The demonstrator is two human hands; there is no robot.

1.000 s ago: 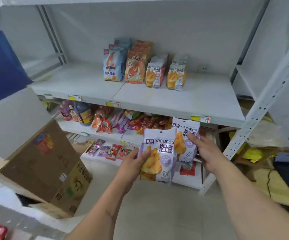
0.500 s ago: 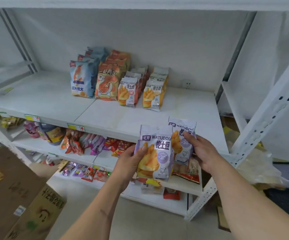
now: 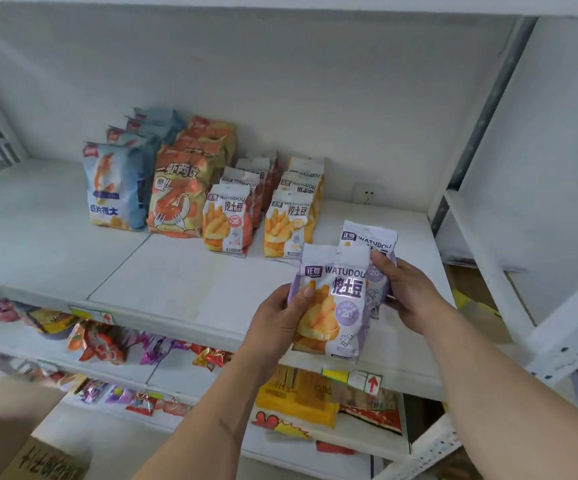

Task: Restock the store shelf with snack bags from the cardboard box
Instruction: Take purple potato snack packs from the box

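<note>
Two purple-and-white snack bags printed with fries, "WATUDOU" and a "+20" badge are held above the front right of the white shelf (image 3: 183, 282). The nearer purple bag (image 3: 332, 303) is gripped at its left edge by the left hand (image 3: 277, 327), thumb on the front; the second purple bag (image 3: 367, 237), partly hidden behind it, is pinched by the right hand (image 3: 409, 296). Further back, four rows are seen on the shelf: blue bags (image 3: 114, 188), orange bags (image 3: 176, 195), and two rows of WATUDOU bags (image 3: 227, 220), red-edged and yellow-edged. A cardboard box (image 3: 14, 441) is seen at lower left.
</note>
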